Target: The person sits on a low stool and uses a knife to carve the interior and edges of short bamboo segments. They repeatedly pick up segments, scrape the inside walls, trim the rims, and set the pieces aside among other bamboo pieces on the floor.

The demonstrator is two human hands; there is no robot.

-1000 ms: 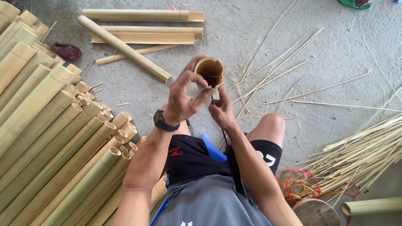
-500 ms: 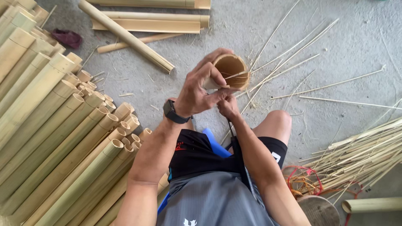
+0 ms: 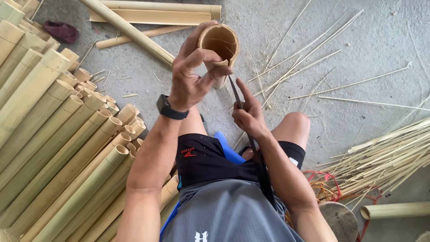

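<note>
A concrete floor carries everything here. Along its left edge lies a big stack of bamboo poles, cut ends toward the person's knees; more split lengths lie at the top edge. A bundle of thin bamboo strips fans in from the right edge, and loose slivers are scattered across the middle of the floor.

The bamboo tube section is held up off the floor, in front of the person's knees, its open end tilted toward the camera. The left hand, with a dark watch at the wrist, is clamped around it, thumb and fingers curling over the near rim and side wall. The right hand is clenched on a long dark blade, forefinger laid along it, the tip meeting the tube's lower rim; the blade's handle end runs back along the forearm.

The tube looks light for its bulk and stiff, hollow with a fairly thin wall, so it probably resists squeezing but splits readily along the grain. Its outer skin seems smooth and may slip, and cut edges are likely sharp. A wrap around the outside wall, clear of the blade's line, looks the safest hold.
</note>
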